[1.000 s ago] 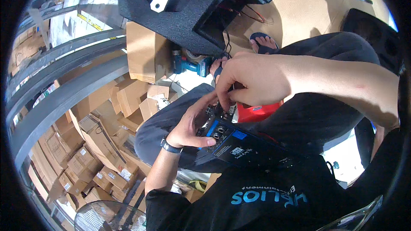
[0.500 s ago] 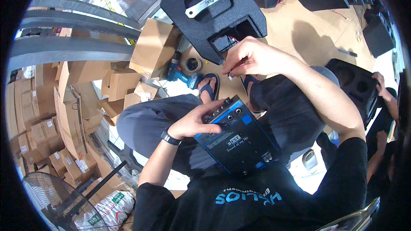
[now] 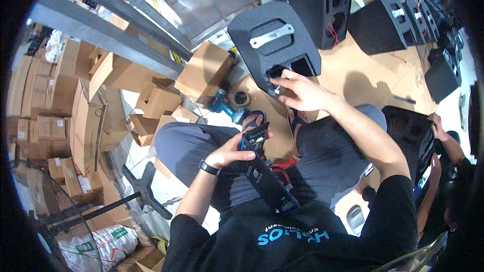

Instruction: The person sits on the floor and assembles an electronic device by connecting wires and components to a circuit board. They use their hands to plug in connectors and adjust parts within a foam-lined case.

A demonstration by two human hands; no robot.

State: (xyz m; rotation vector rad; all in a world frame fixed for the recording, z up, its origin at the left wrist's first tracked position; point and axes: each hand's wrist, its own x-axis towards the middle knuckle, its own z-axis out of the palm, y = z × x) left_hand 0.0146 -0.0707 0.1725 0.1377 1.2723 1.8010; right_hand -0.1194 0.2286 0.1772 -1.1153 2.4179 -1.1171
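My left hand (image 3: 230,155) grips a black amplifier panel (image 3: 264,181) with blue edges, tipped up on its narrow side above my lap. Red wires or parts (image 3: 283,168) show behind it. My right hand (image 3: 305,93) is at the opening of a black speaker cabinet (image 3: 247,53) that has a silver handle (image 3: 272,36). Its fingers are bent round a small white wire connector (image 3: 277,90) at the near edge of that opening. The wiring inside the cabinet is mostly hidden in shadow.
A blue cordless drill (image 3: 224,106) and a tape roll (image 3: 240,98) lie by my feet. Cardboard boxes (image 3: 204,68) fill the left, near a fan (image 3: 55,211). More speaker cabinets (image 3: 322,7) stand behind. At right, a co-worker's hand (image 3: 439,127) touches another cabinet (image 3: 408,131).
The amplifier panel has turned from lying flat to standing on edge in my left hand. My right hand has moved closer to the cabinet opening. The view has shifted, showing more cabinets behind.
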